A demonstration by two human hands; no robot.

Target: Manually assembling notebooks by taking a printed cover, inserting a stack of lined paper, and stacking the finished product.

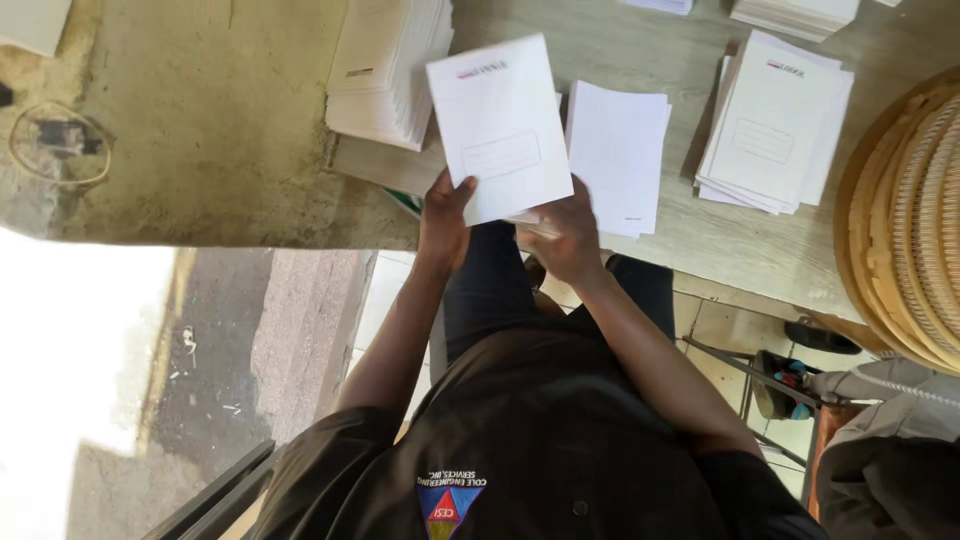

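A white booklet (500,125) is held above the table edge (700,255), clamped at its lower corners by left hand (443,222) and right hand (567,238); paper stacks (617,155) lie close beside.

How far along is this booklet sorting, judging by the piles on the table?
Already done, it seems: a finished pile of covered booklets lies at the right. In hand: the left hand and right hand both grip one white covered booklet above the table. Apparently left: a tall stack and a plain sheet stack.
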